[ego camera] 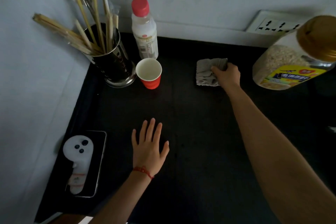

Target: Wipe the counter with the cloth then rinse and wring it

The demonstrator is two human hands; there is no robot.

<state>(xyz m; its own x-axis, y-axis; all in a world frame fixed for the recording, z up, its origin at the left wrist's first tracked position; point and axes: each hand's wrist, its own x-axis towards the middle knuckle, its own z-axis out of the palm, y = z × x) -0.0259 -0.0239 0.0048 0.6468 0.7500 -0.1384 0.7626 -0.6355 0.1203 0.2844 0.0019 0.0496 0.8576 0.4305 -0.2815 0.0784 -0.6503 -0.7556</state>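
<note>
A crumpled grey cloth [206, 72] lies on the black counter [196, 132] toward the back right. My right hand [227, 75] reaches far forward and grips the cloth's right side, fingers curled into its folds. Flat on the counter near the front, palm down with fingers spread, rests my left hand [148, 148]; it holds nothing. A red string sits around that wrist.
A metal holder of chopsticks [111, 60], a red-capped bottle [144, 29] and a red paper cup [149, 73] stand at the back left. A large oat jar [292, 54] stands at the right. A phone [84, 163] lies at the front left. Walls close off the left and back.
</note>
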